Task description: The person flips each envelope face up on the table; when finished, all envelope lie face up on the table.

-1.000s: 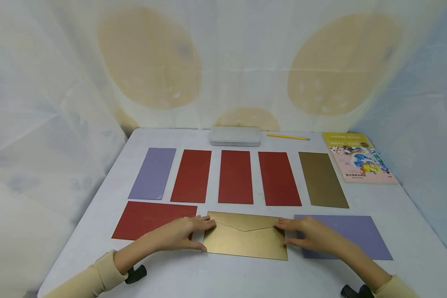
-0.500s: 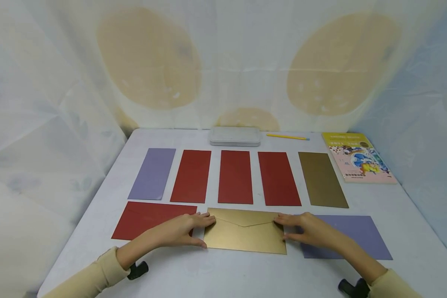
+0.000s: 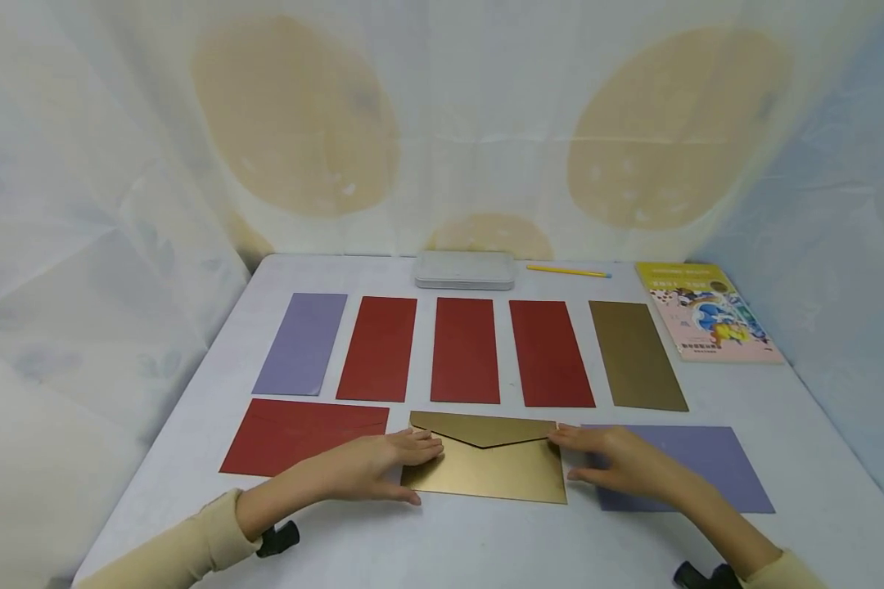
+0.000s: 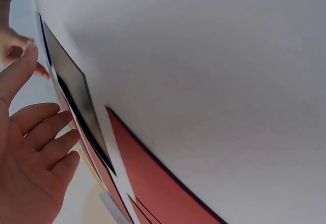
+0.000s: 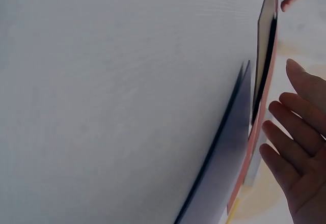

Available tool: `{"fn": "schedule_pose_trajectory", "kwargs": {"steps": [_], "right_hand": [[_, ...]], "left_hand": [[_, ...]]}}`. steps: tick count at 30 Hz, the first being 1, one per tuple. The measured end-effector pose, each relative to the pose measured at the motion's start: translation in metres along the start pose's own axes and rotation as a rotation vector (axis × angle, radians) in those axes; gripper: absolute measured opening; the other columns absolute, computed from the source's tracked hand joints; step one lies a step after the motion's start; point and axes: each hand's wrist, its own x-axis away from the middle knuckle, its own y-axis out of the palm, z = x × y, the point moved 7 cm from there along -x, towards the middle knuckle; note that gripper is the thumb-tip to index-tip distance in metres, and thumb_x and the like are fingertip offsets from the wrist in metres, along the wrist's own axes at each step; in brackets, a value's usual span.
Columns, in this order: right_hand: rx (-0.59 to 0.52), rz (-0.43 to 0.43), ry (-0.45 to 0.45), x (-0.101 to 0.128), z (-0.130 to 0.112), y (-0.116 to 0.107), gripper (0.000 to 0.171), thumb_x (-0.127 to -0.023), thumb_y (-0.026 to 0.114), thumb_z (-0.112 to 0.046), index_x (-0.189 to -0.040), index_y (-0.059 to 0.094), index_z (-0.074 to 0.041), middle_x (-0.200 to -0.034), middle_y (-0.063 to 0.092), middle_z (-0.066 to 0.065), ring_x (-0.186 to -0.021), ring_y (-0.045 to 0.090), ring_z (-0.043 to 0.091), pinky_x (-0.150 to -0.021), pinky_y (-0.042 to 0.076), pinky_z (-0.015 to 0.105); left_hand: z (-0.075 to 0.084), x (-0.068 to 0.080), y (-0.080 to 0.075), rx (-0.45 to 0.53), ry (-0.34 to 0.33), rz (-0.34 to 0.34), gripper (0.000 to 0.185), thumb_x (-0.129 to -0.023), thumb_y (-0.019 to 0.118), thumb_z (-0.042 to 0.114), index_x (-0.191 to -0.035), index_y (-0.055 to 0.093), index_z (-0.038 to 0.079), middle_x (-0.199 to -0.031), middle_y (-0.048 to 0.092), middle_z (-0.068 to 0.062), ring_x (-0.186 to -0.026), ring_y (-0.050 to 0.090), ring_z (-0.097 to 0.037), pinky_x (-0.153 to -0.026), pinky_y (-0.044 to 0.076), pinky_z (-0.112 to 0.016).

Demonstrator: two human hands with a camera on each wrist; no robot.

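Observation:
A gold envelope [image 3: 486, 474] lies at the front middle of the table, its pointed flap toward the far side. The flap stands slightly off the body, with a dark line under its edge. My left hand [image 3: 372, 466] reaches over the envelope's left end, fingers extended and thumb apart near the lower corner. At the right end is my right hand [image 3: 626, 462], its fingertips by the upper right corner and partly above a purple envelope [image 3: 692, 466]. Both palms [image 4: 33, 168] look relaxed in the wrist views, with nothing held. Whether the fingertips touch the gold envelope, I cannot tell.
A red envelope [image 3: 295, 433] lies left, partly under my left forearm. Behind is a row: purple envelope [image 3: 300, 343], several red ones [image 3: 466, 350] and a darker gold one [image 3: 638, 356]. Farther back are a grey case [image 3: 465, 270], a yellow pencil [image 3: 569, 271] and a book [image 3: 710, 315].
The gold envelope first slid slightly away from me, then stayed put. Its flap has since lifted a little. My left hand has moved right over the envelope; my right hand has eased slightly right.

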Motion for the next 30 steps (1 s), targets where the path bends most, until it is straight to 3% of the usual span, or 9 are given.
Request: {"fn": "schedule_pose_trajectory", "kwargs": {"steps": [7, 13, 17, 21, 26, 30], "right_hand": [[0.005, 0.117, -0.019, 0.019, 0.003, -0.014, 0.053, -0.077, 0.082, -0.018, -0.124, 0.065, -0.003, -0.123, 0.065, 0.009, -0.109, 0.063, 0.026, -0.082, 0.054, 0.038], [-0.006, 0.148, 0.006, 0.040, 0.010, -0.022, 0.055, -0.078, 0.081, -0.030, -0.123, 0.066, -0.004, -0.122, 0.066, 0.008, -0.109, 0.064, 0.025, -0.082, 0.053, 0.033], [0.000, 0.191, -0.005, 0.054, 0.016, -0.024, 0.057, -0.077, 0.081, -0.034, -0.123, 0.066, -0.004, -0.120, 0.067, 0.008, -0.110, 0.063, 0.019, -0.086, 0.049, 0.020], [0.003, 0.270, 0.000, 0.069, 0.023, -0.031, 0.059, -0.072, 0.085, -0.028, -0.122, 0.067, -0.004, -0.118, 0.068, 0.008, -0.111, 0.060, 0.007, -0.088, 0.038, 0.006], [0.035, 0.314, 0.104, 0.090, 0.033, -0.043, 0.061, -0.069, 0.087, -0.030, -0.124, 0.067, -0.009, -0.116, 0.068, 0.007, -0.110, 0.059, 0.002, -0.085, 0.038, 0.004], [0.092, 0.309, 0.223, 0.107, 0.045, -0.051, 0.061, -0.070, 0.085, -0.037, -0.125, 0.067, -0.017, -0.115, 0.069, 0.004, -0.105, 0.062, 0.004, -0.077, 0.049, 0.015]], "left_hand": [[0.035, -0.026, 0.004, -0.017, 0.189, -0.005, 0.064, -0.095, 0.057, 0.047, -0.145, 0.044, 0.009, -0.146, 0.045, -0.001, -0.139, 0.033, -0.018, -0.108, 0.032, -0.031], [0.064, -0.053, 0.012, -0.048, 0.298, -0.029, 0.061, -0.096, 0.055, 0.046, -0.146, 0.043, 0.012, -0.147, 0.043, 0.002, -0.140, 0.031, -0.013, -0.110, 0.026, -0.025], [0.082, -0.071, 0.017, -0.073, 0.359, -0.049, 0.062, -0.096, 0.055, 0.046, -0.147, 0.041, 0.012, -0.149, 0.040, 0.002, -0.140, 0.028, -0.012, -0.111, 0.019, -0.023], [0.099, -0.092, 0.015, -0.113, 0.422, -0.047, 0.064, -0.096, 0.056, 0.045, -0.147, 0.040, 0.009, -0.150, 0.039, -0.002, -0.141, 0.028, -0.015, -0.112, 0.014, -0.022], [0.113, -0.117, 0.015, -0.122, 0.449, -0.062, 0.068, -0.096, 0.056, 0.045, -0.148, 0.037, 0.006, -0.151, 0.036, -0.004, -0.142, 0.026, -0.015, -0.111, 0.012, -0.019], [0.119, -0.134, 0.020, -0.128, 0.427, -0.084, 0.075, -0.094, 0.057, 0.049, -0.150, 0.032, 0.006, -0.153, 0.033, -0.005, -0.142, 0.025, -0.015, -0.111, 0.012, -0.019]]}}
